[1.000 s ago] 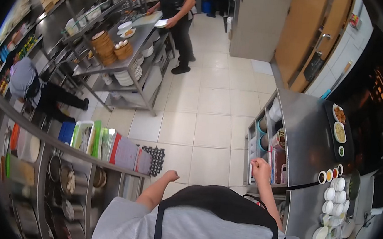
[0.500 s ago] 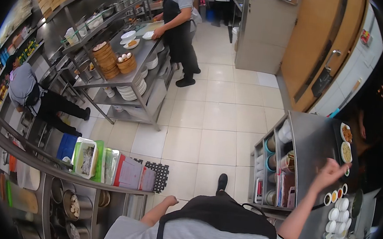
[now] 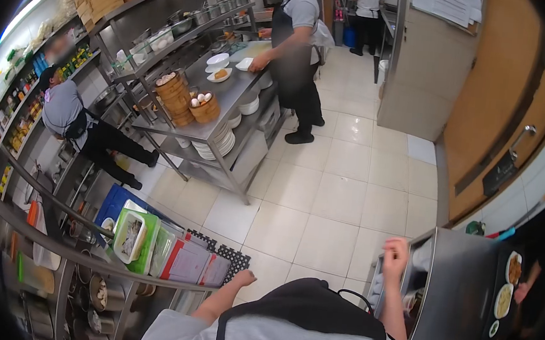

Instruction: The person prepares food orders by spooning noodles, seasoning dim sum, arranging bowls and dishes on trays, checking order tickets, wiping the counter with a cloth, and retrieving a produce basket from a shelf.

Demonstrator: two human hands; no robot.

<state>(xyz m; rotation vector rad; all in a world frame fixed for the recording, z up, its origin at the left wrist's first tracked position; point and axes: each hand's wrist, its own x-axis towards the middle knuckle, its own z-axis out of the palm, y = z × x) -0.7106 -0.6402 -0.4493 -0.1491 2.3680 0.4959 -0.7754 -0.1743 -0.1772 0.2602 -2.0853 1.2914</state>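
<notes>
My left hand (image 3: 247,278) hangs low beside the black apron (image 3: 302,308), fingers curled in with nothing seen in them. It is nearest to a black perforated mat (image 3: 233,265) and red-edged flat containers (image 3: 188,260), without touching them. My right hand (image 3: 396,253) is raised in front of the steel counter (image 3: 450,283) at the right. Its fingers are loosely bent and apart, slightly blurred, and hold nothing visible. On that counter's far edge stand a white dish of orange-brown food (image 3: 514,267) and a dish of pale yellow food (image 3: 503,300).
A co-worker (image 3: 295,55) stands at the prep table (image 3: 240,96), which bears bamboo steamers (image 3: 174,96) and white bowls. Another person (image 3: 70,110) bends at the left shelves. Tiled floor (image 3: 320,219) runs ahead. A wooden door (image 3: 491,118) is at right.
My right hand has drawn back from over the right counter, where a finger pointed toward the dishes. My view has turned left, so the counter sits lower right. My left hand still hangs low.
</notes>
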